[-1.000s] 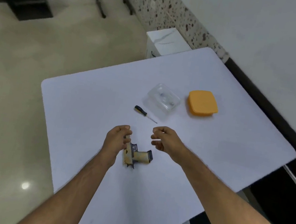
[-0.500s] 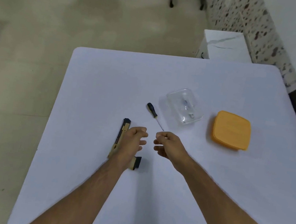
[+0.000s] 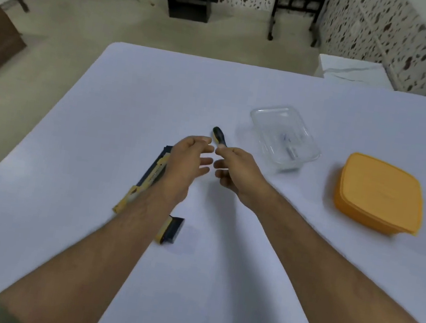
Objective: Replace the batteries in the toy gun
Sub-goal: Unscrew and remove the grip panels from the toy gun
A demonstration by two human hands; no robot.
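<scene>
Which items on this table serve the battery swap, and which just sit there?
For the job: toy gun; screwdriver; clear container holding small parts, perhaps batteries.

Lying about: orange lidded box, shut, contents unseen; white box beyond the table.

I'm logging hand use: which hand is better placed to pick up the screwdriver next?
Probably the right hand: its fingertips sit right by the screwdriver handle. The left hand hovers above the toy gun, better placed to steady it.

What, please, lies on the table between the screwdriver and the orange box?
In the head view, a clear tray with small parts inside sits between the screwdriver and the orange box.
</scene>
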